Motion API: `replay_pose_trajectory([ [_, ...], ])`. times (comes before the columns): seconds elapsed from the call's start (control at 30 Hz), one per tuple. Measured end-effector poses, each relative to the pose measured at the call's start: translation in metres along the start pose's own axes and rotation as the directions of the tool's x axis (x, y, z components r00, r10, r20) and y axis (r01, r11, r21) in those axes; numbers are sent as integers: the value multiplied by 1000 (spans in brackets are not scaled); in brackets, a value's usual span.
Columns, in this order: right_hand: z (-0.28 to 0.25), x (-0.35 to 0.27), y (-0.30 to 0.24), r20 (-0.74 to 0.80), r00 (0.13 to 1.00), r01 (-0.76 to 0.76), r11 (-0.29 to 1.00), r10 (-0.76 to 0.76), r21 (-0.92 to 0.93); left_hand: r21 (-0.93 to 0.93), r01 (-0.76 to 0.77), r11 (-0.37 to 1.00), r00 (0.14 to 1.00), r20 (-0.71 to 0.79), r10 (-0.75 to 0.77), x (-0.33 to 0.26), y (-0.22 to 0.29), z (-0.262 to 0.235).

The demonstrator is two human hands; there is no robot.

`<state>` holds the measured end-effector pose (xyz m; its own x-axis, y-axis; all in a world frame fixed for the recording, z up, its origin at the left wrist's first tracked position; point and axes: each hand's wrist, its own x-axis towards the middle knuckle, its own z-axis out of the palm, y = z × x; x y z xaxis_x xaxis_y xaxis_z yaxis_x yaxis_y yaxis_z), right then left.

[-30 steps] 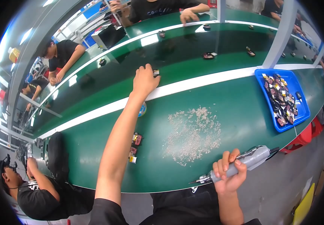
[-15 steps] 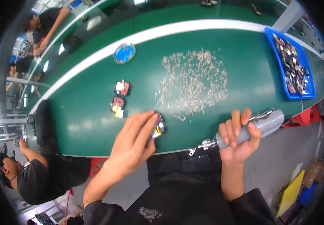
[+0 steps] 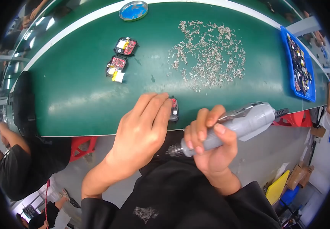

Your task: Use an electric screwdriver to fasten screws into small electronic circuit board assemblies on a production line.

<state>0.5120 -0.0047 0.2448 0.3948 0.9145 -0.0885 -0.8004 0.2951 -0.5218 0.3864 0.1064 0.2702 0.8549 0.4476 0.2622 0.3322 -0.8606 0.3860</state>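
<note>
At the table's near edge, my left hand (image 3: 140,129) has its fingers together over the left side of a small black electronic device (image 3: 174,110). Part of a red circuit board shows inside its open casing; the rest is under my fingers. My right hand (image 3: 214,152) is wrapped round a grey electric screwdriver (image 3: 245,124). Its tip points left, below the device and apart from it. Two more open devices lie farther left, an upper one (image 3: 130,46) and a lower one (image 3: 115,68), with red boards and white and yellow parts.
Many small silvery screws (image 3: 211,57) lie scattered on the green table (image 3: 77,84). A round dish with a blue inside (image 3: 133,10) stands at the back. At the far right, a blue tray (image 3: 309,97) holds many devices. A person in black (image 3: 14,168) sits at left.
The screwdriver has moved left, closer to the device under my left hand. That device now shows its red board beside my fingertips. The view has shifted, so the table things appear higher.
</note>
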Motion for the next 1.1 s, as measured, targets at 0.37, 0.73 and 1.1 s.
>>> replay_pose_trajectory([
  [0.37, 10, -3, 17, -93, 994, -62, 995, 55, -74, 73, -104, 992, 992, -60, 108, 1, 0, 8],
  [0.73, 22, 58, -62, 277, 951, 228, 916, -137, -331, 159, -152, 976, 987, -22, 158, -9, -1, 15],
  [1.1, 17, 78, -53, 337, 940, 192, 889, -45, -415, 157, -139, 978, 981, -114, 157, -13, -3, 25],
])
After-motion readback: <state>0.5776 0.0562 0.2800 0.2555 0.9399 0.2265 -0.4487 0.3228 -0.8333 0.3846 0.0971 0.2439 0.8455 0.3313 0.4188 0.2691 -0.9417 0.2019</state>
